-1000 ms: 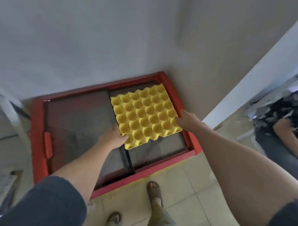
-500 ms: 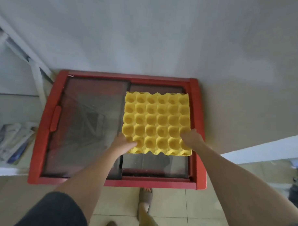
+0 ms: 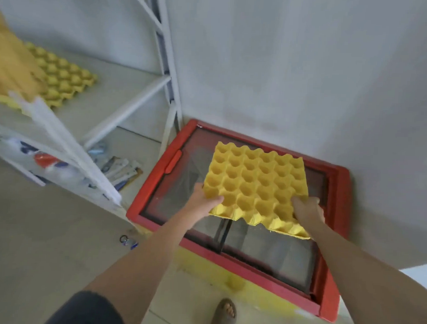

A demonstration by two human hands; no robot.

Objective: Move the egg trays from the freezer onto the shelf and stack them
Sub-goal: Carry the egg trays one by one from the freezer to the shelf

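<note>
There is only one camera, worn on the person's head, and it looks forward and steeply down. It sits close above the two outstretched arms, with the red freezer (image 3: 335, 238) below in the middle and right. The white shelf (image 3: 127, 105) fills the left side, tilted by the wide lens. The floor (image 3: 47, 253) and one sandalled foot (image 3: 224, 315) appear at the bottom edge.

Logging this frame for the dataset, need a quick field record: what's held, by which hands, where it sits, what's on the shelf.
held item: yellow egg tray, empty
left hand: grip on the tray's near left corner
right hand: grip on the tray's near right edge
tray position: above the red freezer, over its glass lid
shelf: to the left, white frame, yellow egg trays already on it
stage: tray not yet on the shelf
</note>
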